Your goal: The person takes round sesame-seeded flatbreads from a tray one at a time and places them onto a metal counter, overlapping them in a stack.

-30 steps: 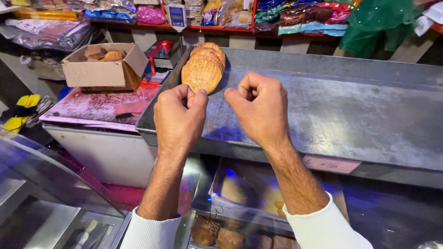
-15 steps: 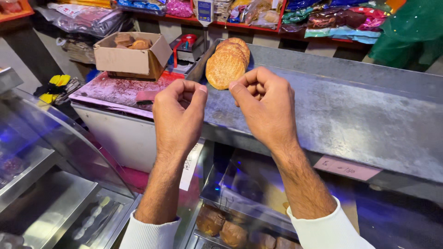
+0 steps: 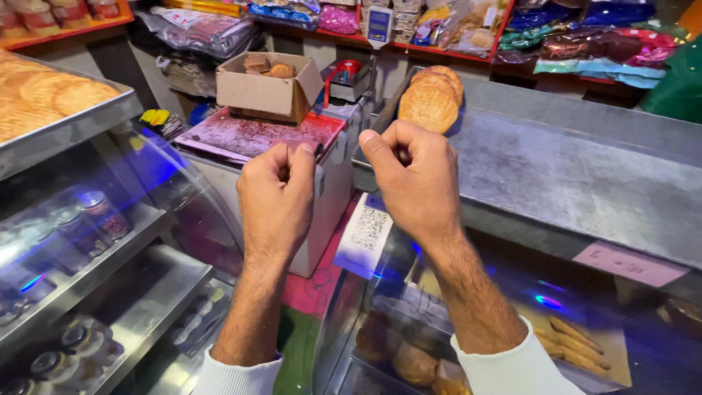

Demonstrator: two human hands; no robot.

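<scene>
Two hands held up side by side, left hand (image 3: 276, 196) and right hand (image 3: 411, 184) both clenched into empty fists, with the stack of round flatbreads (image 3: 431, 97) just beyond the right knuckles (nearer that hand) on the steel counter (image 3: 570, 168).

— Up at the back?
— Red shelves (image 3: 453, 50), full of shiny bags (image 3: 585, 36) (blue, pink and purple).
— On the pink top (image 3: 256, 135)?
— An open cardboard box (image 3: 263, 91) with brown buns (image 3: 281, 70) inside. Just beside it, a small red thing (image 3: 344, 73), too blurry to tell.
— Over on the left?
— A metal tray (image 3: 73, 132) of round golden breads (image 3: 51, 91). Underneath, glass shelves with little jars (image 3: 102, 216).
— Down low?
— A white card (image 3: 368, 230) with a black square pattern. Brown pastries (image 3: 417, 362) behind glass. A pink paper label (image 3: 630, 263) off to the right.
</scene>
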